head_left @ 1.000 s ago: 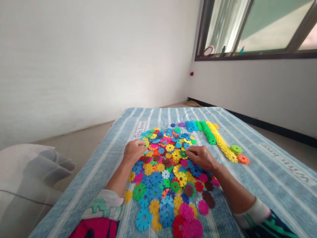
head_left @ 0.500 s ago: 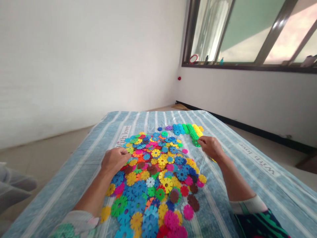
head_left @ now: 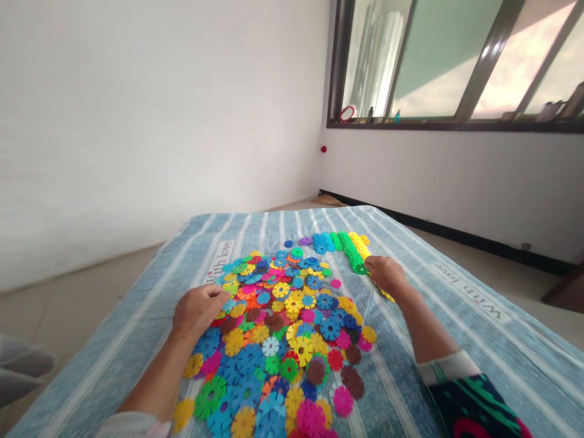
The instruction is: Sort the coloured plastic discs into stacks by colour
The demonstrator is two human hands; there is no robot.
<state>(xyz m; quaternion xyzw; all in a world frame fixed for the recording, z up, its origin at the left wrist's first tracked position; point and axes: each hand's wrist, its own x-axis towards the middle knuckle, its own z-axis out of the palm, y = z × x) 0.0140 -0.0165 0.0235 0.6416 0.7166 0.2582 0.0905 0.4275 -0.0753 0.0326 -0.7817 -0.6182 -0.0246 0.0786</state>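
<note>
A large loose pile of colourful notched plastic discs [head_left: 274, 340], like snowflake building pieces, spreads over the bed-like striped surface. My left hand [head_left: 201, 307] is at the pile's left edge, fingers curled and thumb pressed to them; whatever is between them is hidden. Further right, my right hand [head_left: 387, 274] has its fingertips pinched together at the near end of a green row of overlapping discs [head_left: 352, 252]. Beside it runs a yellow row [head_left: 359, 244], part of which passes under that hand. Blue discs [head_left: 322, 243] and a purple disc [head_left: 305, 241] lie left of these rows.
Striped blue-grey cloth [head_left: 410, 340] covers the surface, with printed lettering on both sides. A single pink disc [head_left: 336, 283] lies between pile and rows. White walls [head_left: 159, 109] and a window [head_left: 447, 61] stand beyond; pale fabric [head_left: 25, 362] shows at far left.
The view has shifted slightly. My left hand has drawn a little left, away from the pile's middle. My right hand stays by the rows, with more of the yellow row showing beneath it.
</note>
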